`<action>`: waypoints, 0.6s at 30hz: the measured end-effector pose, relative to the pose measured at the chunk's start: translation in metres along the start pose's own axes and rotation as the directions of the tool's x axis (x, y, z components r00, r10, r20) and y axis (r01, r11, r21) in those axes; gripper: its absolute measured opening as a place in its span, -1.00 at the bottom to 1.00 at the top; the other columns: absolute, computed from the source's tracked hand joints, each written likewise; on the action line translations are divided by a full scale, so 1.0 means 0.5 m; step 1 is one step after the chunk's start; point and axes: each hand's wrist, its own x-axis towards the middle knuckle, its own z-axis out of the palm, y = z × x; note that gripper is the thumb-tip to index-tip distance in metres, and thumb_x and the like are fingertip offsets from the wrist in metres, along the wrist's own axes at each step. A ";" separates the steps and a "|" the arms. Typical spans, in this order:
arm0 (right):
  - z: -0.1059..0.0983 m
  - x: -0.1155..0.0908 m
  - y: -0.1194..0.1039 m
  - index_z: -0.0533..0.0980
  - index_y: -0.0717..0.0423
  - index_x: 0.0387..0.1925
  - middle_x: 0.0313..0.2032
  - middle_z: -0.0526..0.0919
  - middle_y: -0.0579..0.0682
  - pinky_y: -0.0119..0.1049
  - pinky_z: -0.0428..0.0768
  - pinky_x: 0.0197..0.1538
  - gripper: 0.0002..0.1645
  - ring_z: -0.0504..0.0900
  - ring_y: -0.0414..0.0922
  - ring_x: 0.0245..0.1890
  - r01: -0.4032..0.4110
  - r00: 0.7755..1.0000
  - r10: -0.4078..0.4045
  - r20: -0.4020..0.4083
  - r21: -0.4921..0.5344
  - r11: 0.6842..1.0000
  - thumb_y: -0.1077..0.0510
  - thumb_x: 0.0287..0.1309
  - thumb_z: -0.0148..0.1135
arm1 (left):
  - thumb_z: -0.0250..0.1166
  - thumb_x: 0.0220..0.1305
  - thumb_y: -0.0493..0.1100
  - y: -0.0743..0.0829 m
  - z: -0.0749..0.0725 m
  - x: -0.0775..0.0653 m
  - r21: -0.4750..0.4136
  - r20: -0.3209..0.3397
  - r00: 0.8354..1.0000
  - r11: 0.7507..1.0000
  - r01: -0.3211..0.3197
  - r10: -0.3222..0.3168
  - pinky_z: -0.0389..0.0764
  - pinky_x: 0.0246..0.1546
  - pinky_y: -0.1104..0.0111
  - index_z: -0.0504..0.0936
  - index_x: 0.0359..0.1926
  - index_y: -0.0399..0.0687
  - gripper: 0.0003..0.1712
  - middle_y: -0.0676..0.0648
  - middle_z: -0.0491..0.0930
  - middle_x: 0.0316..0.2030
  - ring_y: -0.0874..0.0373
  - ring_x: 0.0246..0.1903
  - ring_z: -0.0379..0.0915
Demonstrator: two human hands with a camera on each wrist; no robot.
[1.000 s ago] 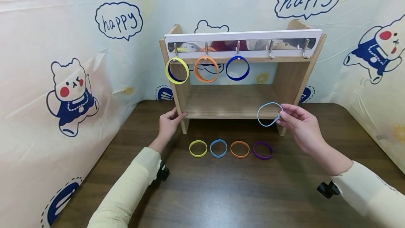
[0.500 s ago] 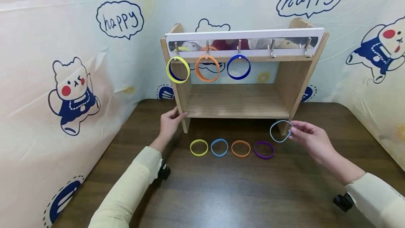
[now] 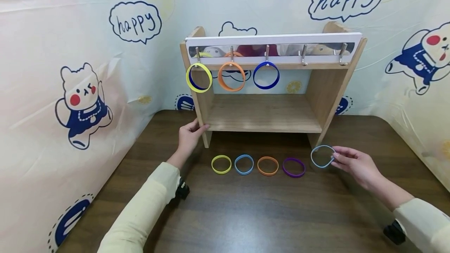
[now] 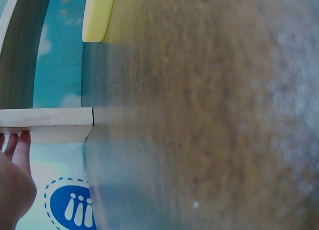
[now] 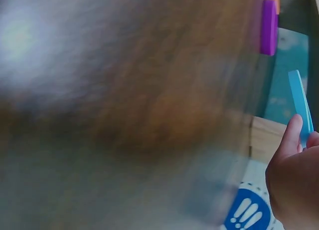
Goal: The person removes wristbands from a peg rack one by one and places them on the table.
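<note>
My right hand (image 3: 356, 165) pinches a light blue wristband (image 5: 300, 103) between thumb and fingers, beside the rack's right front leg. My left hand (image 3: 188, 138) grips the lower left side panel of a wooden rack (image 3: 260, 112), its thumb at the front edge. In a row on the table before the rack lie a yellow wristband (image 3: 221, 173), a blue wristband (image 3: 243, 173), an orange wristband (image 3: 268, 174) and a purple wristband (image 3: 293, 175). The purple one is closest to the held wristband.
Metal hooks line the rack's white-framed mirror strip (image 3: 274, 39). From the left hooks hang a yellow band (image 3: 188, 84) with dark blue behind it, an orange band (image 3: 230, 89) and a dark blue band (image 3: 266, 87). The two right hooks (image 3: 304, 54) are bare. A printed curtain (image 3: 133, 65) surrounds the table.
The right hand has moved down and to the right with the light blue wristband, from in front of the rack's shelf to low beside its right leg. The left hand stays on the panel.
</note>
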 end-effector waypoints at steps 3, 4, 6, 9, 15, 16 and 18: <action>-0.010 0.001 0.011 0.66 -0.02 -0.19 -0.25 0.66 -0.03 -0.27 0.63 -0.10 -0.70 0.68 -0.17 -0.23 -0.048 0.999 0.048 0.020 -0.007 0.999 0.41 0.29 0.14 | 0.41 0.20 -0.24 0.001 0.000 0.001 0.001 -0.004 1.000 1.000 0.002 -0.002 0.61 -0.10 0.29 0.55 0.18 -0.20 -0.49 -0.30 0.61 -0.01 0.06 -0.10 0.59; -0.011 0.001 0.014 0.65 -0.01 -0.17 -0.24 0.65 -0.01 -0.26 0.62 -0.08 -0.72 0.68 -0.16 -0.22 -0.063 0.998 0.063 0.026 -0.014 0.998 0.40 0.29 0.15 | 0.40 0.20 -0.24 0.002 0.000 0.001 0.003 -0.005 1.000 1.000 0.003 -0.003 0.61 -0.09 0.28 0.55 0.18 -0.21 -0.48 -0.30 0.61 -0.01 0.05 -0.10 0.59; -0.014 0.002 0.019 0.63 0.03 -0.13 -0.20 0.64 0.01 -0.24 0.61 -0.06 -0.75 0.68 -0.14 -0.19 -0.091 0.995 0.092 0.032 -0.027 0.995 0.38 0.29 0.16 | 0.40 0.21 -0.24 0.003 0.000 0.001 0.009 -0.005 1.000 1.000 0.006 -0.006 0.61 -0.08 0.26 0.54 0.19 -0.21 -0.48 -0.30 0.61 -0.01 0.02 -0.09 0.59; -0.016 0.001 0.026 0.59 0.11 -0.07 -0.17 0.63 0.04 -0.22 0.60 -0.03 -0.76 0.67 -0.14 -0.16 -0.128 0.991 0.129 0.038 -0.042 0.991 0.38 0.29 0.17 | 0.40 0.21 -0.24 0.005 0.000 0.001 0.011 -0.004 1.000 1.000 0.014 -0.014 0.60 -0.07 0.24 0.54 0.19 -0.20 -0.48 -0.30 0.61 -0.01 -0.01 -0.07 0.58; -0.018 -0.004 0.036 0.52 0.27 0.02 -0.15 0.60 0.02 -0.21 0.61 -0.02 -0.73 0.65 -0.16 -0.16 -0.160 0.985 0.163 0.048 -0.057 0.985 0.39 0.30 0.14 | 0.43 0.18 -0.14 -0.027 0.001 0.011 0.002 -0.013 1.000 1.000 0.009 -0.009 0.60 -0.07 0.22 0.57 0.18 -0.12 -0.46 -0.25 0.62 0.00 -0.02 -0.05 0.58; -0.019 -0.005 0.037 0.51 0.29 0.03 -0.14 0.60 0.02 -0.21 0.61 -0.03 -0.73 0.65 -0.16 -0.16 -0.159 0.986 0.162 0.047 -0.063 0.985 0.40 0.30 0.13 | 0.44 0.17 -0.11 -0.037 0.002 0.014 0.001 -0.018 1.000 1.000 0.008 -0.008 0.60 -0.07 0.22 0.57 0.18 -0.10 -0.45 -0.24 0.62 0.00 0.00 -0.05 0.59; -0.021 -0.005 0.040 0.48 0.33 0.06 -0.14 0.60 0.02 -0.22 0.61 -0.03 -0.70 0.64 -0.16 -0.16 -0.154 0.986 0.158 0.046 -0.087 0.984 0.39 0.31 0.13 | 0.46 0.14 -0.08 -0.055 0.002 0.021 -0.004 -0.028 1.000 1.000 0.013 -0.013 0.60 -0.07 0.24 0.59 0.18 -0.05 -0.44 -0.20 0.63 0.00 0.03 -0.06 0.59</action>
